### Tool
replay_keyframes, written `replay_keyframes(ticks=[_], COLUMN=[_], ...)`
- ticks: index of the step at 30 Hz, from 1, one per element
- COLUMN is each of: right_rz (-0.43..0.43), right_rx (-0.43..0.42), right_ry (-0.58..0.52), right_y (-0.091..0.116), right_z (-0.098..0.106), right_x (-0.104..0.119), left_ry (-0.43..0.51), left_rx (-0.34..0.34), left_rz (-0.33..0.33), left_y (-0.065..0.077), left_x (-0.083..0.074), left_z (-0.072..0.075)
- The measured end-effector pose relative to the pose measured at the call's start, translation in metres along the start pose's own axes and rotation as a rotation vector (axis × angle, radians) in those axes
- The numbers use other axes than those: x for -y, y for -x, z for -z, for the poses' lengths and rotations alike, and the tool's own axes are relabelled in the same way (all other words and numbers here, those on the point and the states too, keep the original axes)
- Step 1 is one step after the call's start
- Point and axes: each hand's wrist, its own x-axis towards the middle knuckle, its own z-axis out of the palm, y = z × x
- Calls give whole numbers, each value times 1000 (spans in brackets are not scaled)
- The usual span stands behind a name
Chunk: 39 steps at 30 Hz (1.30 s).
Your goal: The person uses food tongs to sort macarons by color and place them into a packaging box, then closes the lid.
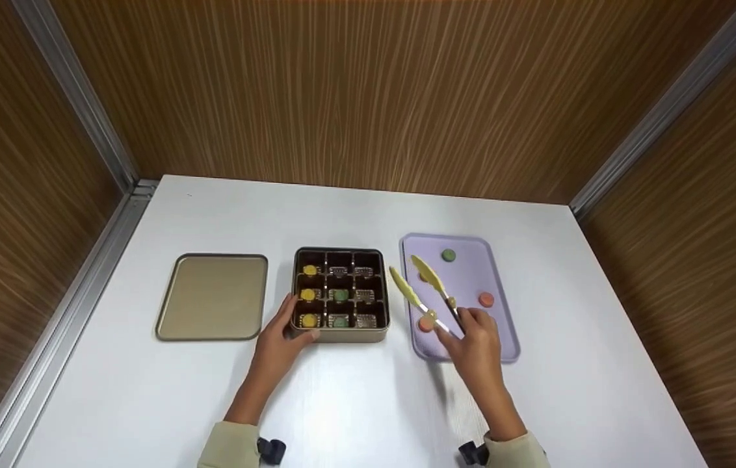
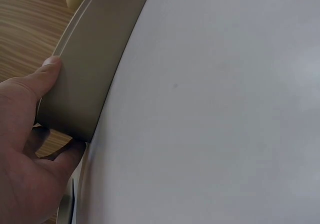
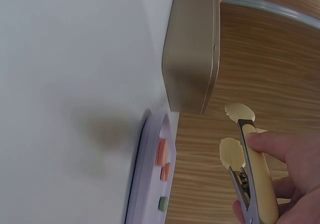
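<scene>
In the head view, my left hand holds the front left corner of a square tin box, its thumb on the front wall. A divided insert inside has yellow round pieces down the left column and green round pieces in the middle column's centre and front compartments. My right hand grips a pair of tongs with yellow tips. The tips are spread apart with nothing between them, over the left side of a lilac tray. On the tray lie a green piece and several orange pieces.
A flat, square, gold-coloured lid lies on the white table left of the box. Wood-grain panels stand behind the table and at both sides.
</scene>
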Motion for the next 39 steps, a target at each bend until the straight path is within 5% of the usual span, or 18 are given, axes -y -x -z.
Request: replay_keyframes(ticks=[19,39], right_rz=[-185,-284], right_rx=[-5,69], right_ry=[50,122], right_y=[-19,-34], right_z=[11,-5], right_x=[-37,-65], left_ry=[19,8], left_rx=[7,5], left_rz=[17,-15], left_y=[1,1], left_x=[0,-1], left_z=[0,0])
